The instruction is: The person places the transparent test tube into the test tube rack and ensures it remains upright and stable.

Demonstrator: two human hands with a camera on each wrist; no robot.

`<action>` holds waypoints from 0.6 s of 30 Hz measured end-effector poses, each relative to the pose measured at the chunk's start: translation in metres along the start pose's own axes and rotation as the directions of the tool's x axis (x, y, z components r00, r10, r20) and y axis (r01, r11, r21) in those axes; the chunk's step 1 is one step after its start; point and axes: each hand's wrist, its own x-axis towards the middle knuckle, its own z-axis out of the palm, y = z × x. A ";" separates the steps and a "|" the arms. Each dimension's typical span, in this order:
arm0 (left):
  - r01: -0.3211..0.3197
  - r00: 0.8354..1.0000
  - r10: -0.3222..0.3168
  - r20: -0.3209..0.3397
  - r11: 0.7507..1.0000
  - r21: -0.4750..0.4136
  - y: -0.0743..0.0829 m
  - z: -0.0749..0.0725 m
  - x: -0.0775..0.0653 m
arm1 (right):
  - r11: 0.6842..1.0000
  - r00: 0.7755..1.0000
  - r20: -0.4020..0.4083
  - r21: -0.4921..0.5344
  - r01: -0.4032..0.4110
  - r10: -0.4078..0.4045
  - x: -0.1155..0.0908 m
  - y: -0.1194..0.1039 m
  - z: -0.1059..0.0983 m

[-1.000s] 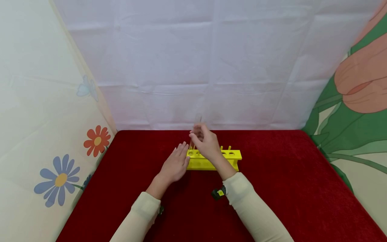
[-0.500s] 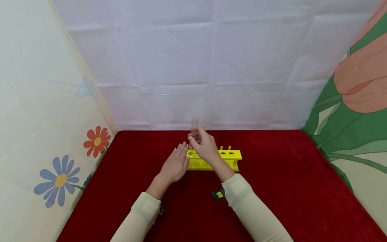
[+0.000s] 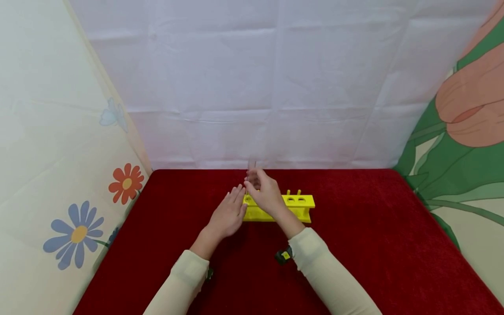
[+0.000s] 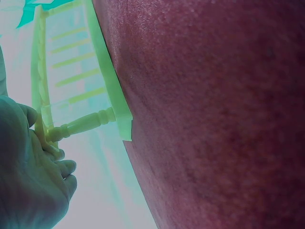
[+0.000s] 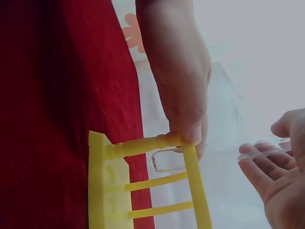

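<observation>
Clear test tube [image 5: 167,161] sits bottom-through in the leftmost hole of the yellow rack [image 3: 256,214]. Right hand [image 3: 265,191] curls round its upper part; pinch firmness unclear. Left hand [image 3: 227,214] rests straight-fingered against the left end. Tube judged light, stiff, slippery, possibly fragile; hold high, gently.

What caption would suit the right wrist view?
Right hand holds a clear tube partway into a yellow rack; left hand touches its end.

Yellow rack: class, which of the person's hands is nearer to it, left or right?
Left. The left hand touches the left end of the yellow rack; the right hand is apart from it, above, holding the glass tube.
</observation>
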 end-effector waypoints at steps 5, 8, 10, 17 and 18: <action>0.003 1.000 -0.003 -0.002 1.000 -0.011 0.001 0.000 0.000 | 1.000 1.000 0.008 -0.018 -0.004 0.004 -0.001 0.001 0.001; 0.007 1.000 -0.007 -0.004 1.000 -0.019 0.001 0.000 0.000 | 1.000 1.000 0.003 -0.020 -0.001 0.001 -0.002 0.002 0.002; 0.007 1.000 -0.007 -0.005 1.000 -0.020 0.001 0.000 0.000 | 1.000 1.000 0.000 -0.020 0.001 -0.001 -0.002 0.002 0.002; 0.004 1.000 -0.004 -0.009 1.000 -0.027 0.000 0.000 0.000 | 1.000 1.000 -0.005 -0.026 0.010 -0.010 -0.002 0.006 0.004; 0.004 1.000 -0.004 -0.008 1.000 -0.029 0.000 0.000 0.000 | 1.000 1.000 -0.005 -0.025 0.011 -0.011 -0.002 0.007 0.004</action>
